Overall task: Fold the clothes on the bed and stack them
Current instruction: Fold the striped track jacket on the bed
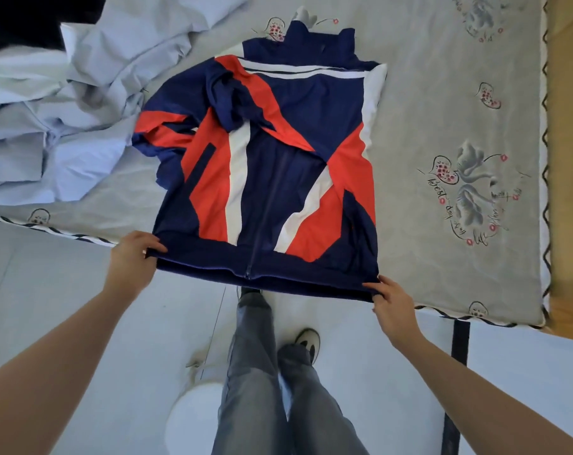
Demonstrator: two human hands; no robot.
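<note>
Track jacket (262, 165) lies zipped on bed (426, 93); left hand (132, 257) and right hand (391, 300) pinch its hem corners. Lifting could slide bunched sleeve (232, 100) and spoil the fold.

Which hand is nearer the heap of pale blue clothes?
Left. The left hand pinches the jacket hem corner just below the pale blue heap; the right hand holds the opposite corner, farther away.
</note>
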